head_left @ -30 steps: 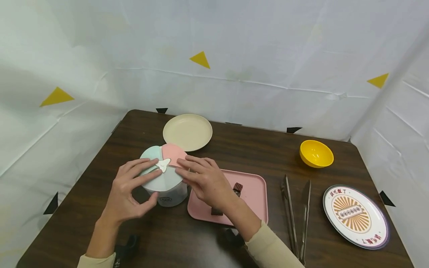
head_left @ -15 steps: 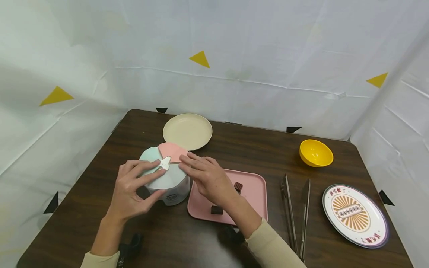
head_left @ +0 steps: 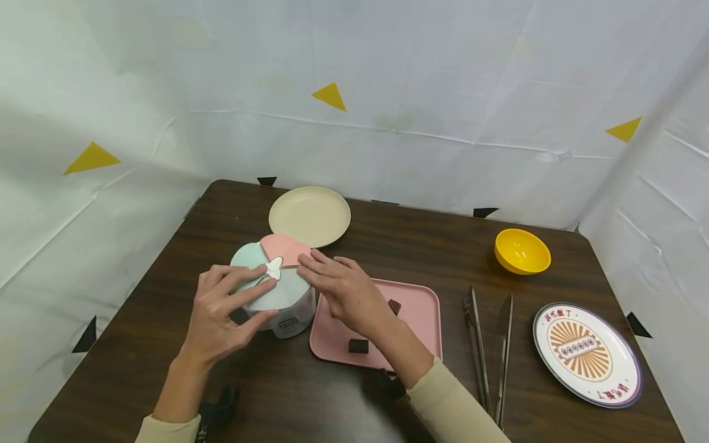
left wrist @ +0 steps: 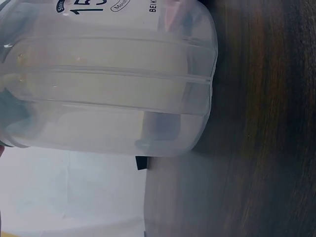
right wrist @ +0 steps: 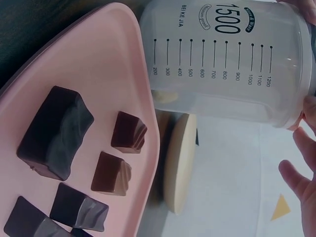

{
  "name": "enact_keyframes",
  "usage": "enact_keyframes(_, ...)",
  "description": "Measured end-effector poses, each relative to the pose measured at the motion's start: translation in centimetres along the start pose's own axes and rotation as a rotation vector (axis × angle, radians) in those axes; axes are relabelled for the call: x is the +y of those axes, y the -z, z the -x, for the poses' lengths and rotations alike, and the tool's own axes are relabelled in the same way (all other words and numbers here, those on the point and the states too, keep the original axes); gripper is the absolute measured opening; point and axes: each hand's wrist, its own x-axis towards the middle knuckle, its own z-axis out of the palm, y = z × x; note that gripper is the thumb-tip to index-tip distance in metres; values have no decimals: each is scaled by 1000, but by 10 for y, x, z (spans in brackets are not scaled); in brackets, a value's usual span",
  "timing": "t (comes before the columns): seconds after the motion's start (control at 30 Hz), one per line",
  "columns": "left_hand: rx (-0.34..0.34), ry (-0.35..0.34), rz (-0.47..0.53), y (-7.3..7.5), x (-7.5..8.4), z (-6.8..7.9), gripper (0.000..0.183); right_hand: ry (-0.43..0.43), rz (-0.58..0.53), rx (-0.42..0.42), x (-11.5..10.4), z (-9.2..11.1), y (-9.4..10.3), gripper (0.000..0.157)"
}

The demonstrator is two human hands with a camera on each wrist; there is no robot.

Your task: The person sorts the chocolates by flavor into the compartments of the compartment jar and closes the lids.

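Note:
A clear plastic storage canister (head_left: pixel 296 314), printed 1500, stands at the left of the table under a lid (head_left: pixel 285 292) with pale mint and pink segments and a white knob (head_left: pixel 274 268). My left hand (head_left: pixel 221 304) spans the lid's left side, fingertips by the knob and thumb at the front rim. From the right, my right hand (head_left: pixel 346 289) lays fairly straight fingers over the lid's edge; its thumb is hidden in the head view. Beside the canister, a pink tray (head_left: pixel 418 338) holds several chocolates (right wrist: pixel 54 133).
Behind the canister lies a cream plate (head_left: pixel 310 216). Metal tongs (head_left: pixel 480 351) rest right of the tray. Farther right are a yellow bowl (head_left: pixel 522 252) and a white patterned plate (head_left: pixel 587 355). White sheeting (head_left: pixel 410 74) hangs behind and beside the table.
The canister and lid have turned counterclockwise, its 1500 print swinging to the right. My left hand has shifted slightly right with it, and more of the dark chocolate on the tray shows.

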Motion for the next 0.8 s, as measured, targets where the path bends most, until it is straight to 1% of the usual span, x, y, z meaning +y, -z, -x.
enact_keyframes(0.13, 29, -1, 21, -1, -1, -3, 45, -1, -22, 16, 0, -2, 1, 42)
enact_keyframes(0.27, 51, -3, 40, -2, -2, -6, 42, -23, -53, 36, -1, -3, 2, 41)
enact_keyframes(0.37, 44, 9, 33, -3, -2, -8, 41, -45, -78, 43, -3, -3, 3, 42)
enact_keyframes(0.5, 28, 45, 40, -2, -1, -9, 40, -58, -112, 58, -2, -2, 2, 46)
enact_keyframes(0.7, 45, 77, 115, -5, -3, -14, 37, -17, -177, 85, 0, -1, 0, 52)
enact_keyframes(0.8, 32, 98, 153, -6, -3, -17, 36, -9, -184, 91, 0, -2, -1, 53)
